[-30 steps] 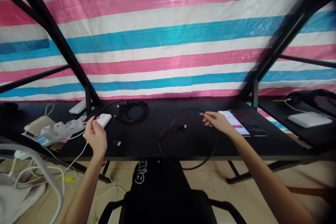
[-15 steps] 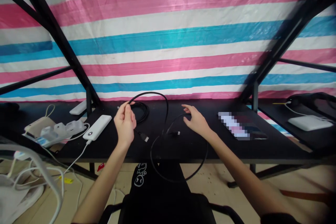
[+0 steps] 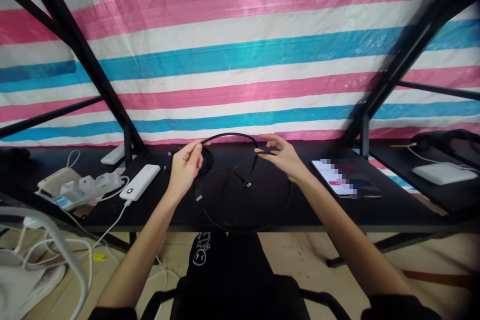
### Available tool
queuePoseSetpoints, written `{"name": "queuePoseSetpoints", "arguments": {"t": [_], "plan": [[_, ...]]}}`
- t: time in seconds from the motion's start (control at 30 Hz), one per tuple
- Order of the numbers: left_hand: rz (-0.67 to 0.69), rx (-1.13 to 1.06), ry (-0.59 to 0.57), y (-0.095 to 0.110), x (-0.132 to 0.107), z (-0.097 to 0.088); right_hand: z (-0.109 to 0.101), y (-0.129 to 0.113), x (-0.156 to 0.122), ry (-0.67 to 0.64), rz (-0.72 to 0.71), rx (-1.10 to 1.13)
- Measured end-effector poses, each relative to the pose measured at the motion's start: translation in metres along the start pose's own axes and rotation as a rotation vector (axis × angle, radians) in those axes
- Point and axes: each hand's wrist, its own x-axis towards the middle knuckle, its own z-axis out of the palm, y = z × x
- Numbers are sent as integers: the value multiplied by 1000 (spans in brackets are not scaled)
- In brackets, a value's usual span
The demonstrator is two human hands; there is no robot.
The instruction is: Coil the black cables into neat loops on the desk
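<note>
My left hand [image 3: 188, 162] pinches a black USB cable [image 3: 229, 134] between thumb and fingers, above the black table. From this pinch the cable arches across to my right hand [image 3: 280, 157]. There the thumb and forefinger are apart, while a loop of the cable runs into the curled hand and hangs below it. Two metal-tipped plugs show, one USB plug [image 3: 199, 198] below my left hand and another plug [image 3: 247, 184] between the hands. A coiled black cable [image 3: 205, 161] lies on the table behind my left hand, partly hidden by it.
A white power bank [image 3: 140, 182] with a white cord lies at the left, near a power strip [image 3: 86, 187] with chargers. On the right are a phone [image 3: 333, 177] and a white box-shaped device [image 3: 444, 173]. Black metal frame bars [image 3: 88, 72] rise on both sides.
My left hand has moved right with the cable. My right hand has risen slightly toward the arch, and the hanging loop has lifted and shifted left.
</note>
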Motion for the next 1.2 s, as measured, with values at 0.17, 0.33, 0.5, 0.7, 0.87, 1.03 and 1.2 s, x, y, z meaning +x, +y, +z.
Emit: {"name": "queuePoseSetpoints", "arguments": {"t": [0.17, 0.33, 0.5, 0.7, 0.87, 1.03, 1.2], "plan": [[17, 100, -146, 14, -4, 25, 16, -6, 3, 11, -78, 48], [170, 305, -80, 10, -1, 27, 17, -21, -6, 123, -206, -284], [112, 190, -129, -2, -2, 32, 18, -44, -16, 258, -288, -582], [-145, -129, -412, 12, -24, 52, 26, -54, -10, 153, -278, -540], [-183, -22, -323, 24, -18, 43, 21, -53, -6, 34, -290, -319], [-239, -378, 31, 22, 3, 14, 3, -41, -16, -317, 12, -13], [-220, -555, 99, 26, 8, 7, 13, 1, -41, -433, 210, 213]]}}
